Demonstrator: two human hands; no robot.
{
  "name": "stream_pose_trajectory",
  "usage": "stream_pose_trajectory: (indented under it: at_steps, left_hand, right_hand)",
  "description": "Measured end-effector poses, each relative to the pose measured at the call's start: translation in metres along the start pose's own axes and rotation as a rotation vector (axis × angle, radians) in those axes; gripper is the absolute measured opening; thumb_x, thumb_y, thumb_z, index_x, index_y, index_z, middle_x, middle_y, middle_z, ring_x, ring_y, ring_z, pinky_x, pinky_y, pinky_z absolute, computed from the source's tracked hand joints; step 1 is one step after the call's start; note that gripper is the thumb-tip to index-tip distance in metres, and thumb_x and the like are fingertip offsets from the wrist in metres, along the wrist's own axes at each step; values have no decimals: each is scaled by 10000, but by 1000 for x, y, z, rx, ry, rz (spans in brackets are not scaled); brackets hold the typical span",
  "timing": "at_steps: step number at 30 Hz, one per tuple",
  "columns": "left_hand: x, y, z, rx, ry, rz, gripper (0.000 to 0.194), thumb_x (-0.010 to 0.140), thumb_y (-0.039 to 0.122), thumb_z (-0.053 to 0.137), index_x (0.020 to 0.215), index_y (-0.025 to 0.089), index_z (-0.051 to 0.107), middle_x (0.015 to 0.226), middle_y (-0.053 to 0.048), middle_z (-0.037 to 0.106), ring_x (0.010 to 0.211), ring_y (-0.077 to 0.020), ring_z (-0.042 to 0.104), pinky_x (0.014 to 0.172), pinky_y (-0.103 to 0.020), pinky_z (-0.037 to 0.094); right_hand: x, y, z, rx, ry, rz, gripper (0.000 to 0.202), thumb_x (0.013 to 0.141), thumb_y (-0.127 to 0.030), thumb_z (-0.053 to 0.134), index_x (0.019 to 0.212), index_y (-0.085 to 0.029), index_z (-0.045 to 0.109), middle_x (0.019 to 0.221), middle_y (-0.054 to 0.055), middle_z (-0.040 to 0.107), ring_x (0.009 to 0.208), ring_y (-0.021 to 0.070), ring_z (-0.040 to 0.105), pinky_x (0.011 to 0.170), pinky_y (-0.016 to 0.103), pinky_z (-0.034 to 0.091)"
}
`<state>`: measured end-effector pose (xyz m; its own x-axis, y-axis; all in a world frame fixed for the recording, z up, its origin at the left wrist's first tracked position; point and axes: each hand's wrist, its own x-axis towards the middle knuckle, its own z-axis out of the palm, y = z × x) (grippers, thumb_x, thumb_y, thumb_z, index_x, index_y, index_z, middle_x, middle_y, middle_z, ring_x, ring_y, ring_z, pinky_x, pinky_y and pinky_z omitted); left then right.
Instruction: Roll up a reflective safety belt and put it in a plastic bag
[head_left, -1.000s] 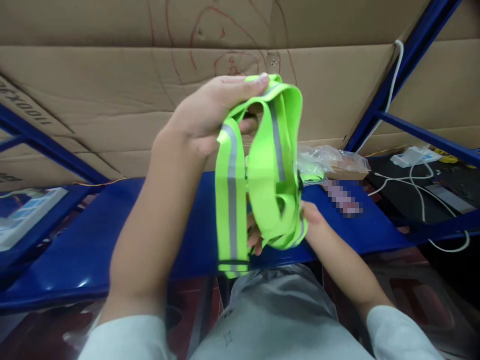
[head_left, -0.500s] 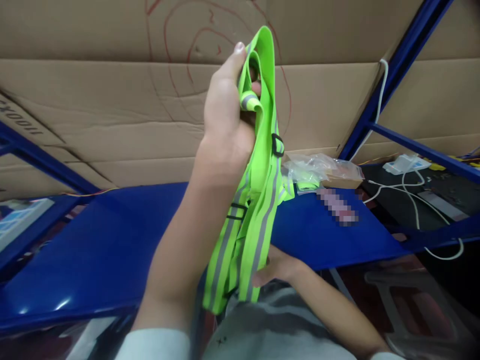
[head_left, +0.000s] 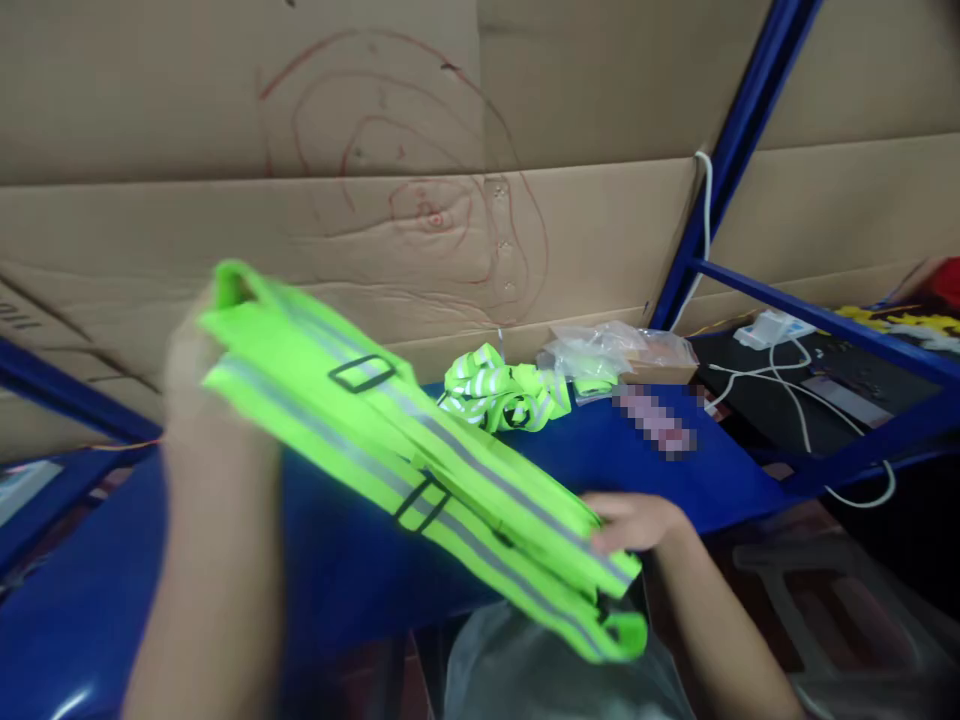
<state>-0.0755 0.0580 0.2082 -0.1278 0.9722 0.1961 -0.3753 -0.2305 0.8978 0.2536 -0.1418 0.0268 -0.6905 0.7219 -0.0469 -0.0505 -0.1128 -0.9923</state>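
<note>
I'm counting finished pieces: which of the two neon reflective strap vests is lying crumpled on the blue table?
The smaller bundled vest by the cardboard wall, near the plastic bags. The other vest is stretched between both hands.

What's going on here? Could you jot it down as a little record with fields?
Left hand: blurred, grips the upper end of the neon reflective straps
Right hand: holds the lower end of the straps
Straps: stretched slanting between both hands, black buckles showing
Blue table: bears a bundled neon strap and clear plastic bags
Behind: cardboard wall
</note>
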Motion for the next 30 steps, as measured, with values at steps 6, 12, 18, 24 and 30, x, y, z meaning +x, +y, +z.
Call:
stream_pose_trajectory:
  at_steps: [6, 12, 18, 24, 30]
  left_hand:
    - [-53, -24, -91, 296, 213, -291, 348, 734, 387, 844, 647, 223, 551, 354, 122, 386, 369, -61, 288, 400, -167, 338]
    - [-121, -79, -141, 633, 34, -485, 385, 656, 565, 885, 688, 254, 662, 430, 100, 537, 391, -95, 413, 412, -182, 287]
    - [-134, -80, -185, 815, 247, -373, 554, 530, 398, 974, 1020, 462, 724, 582, 174, 659, 502, -117, 534, 524, -203, 404]
    - [-128, -74, -198, 1124, 309, -274, 368, 599, 444, 910, 919, 438, 727, 661, 185, 703, 638, -165, 635, 574, -218, 420]
    - [-129, -88, -208, 1347, 207, -202, 285, 615, 310, 867, 803, 447, 701, 691, 170, 722, 847, -263, 691, 703, -254, 403]
  right_hand:
    - [-46, -3, -33, 267, 625, -260, 824, 713, -677, 852, 1400, -283, 625, 981, 41, 731, 736, 184, 696, 714, 345, 594]
    - [-25, 9, -44, -36, 854, -127, 348, 932, -447, 737, 1188, -211, 722, 713, -47, 507, 566, 95, 462, 546, 240, 433]
    - [-4, 19, -37, -265, 811, -4, 392, 951, -544, 676, 1155, -213, 722, 770, -2, 611, 663, 143, 564, 642, 285, 466]
    - [-16, 27, -35, -484, 853, 57, 403, 965, -575, 638, 1186, -249, 723, 843, 16, 648, 761, 182, 607, 694, 314, 464]
    - [-15, 24, -33, -654, 1019, 63, 366, 989, -562, 603, 1155, -261, 727, 907, 38, 706, 797, 208, 632, 735, 350, 478]
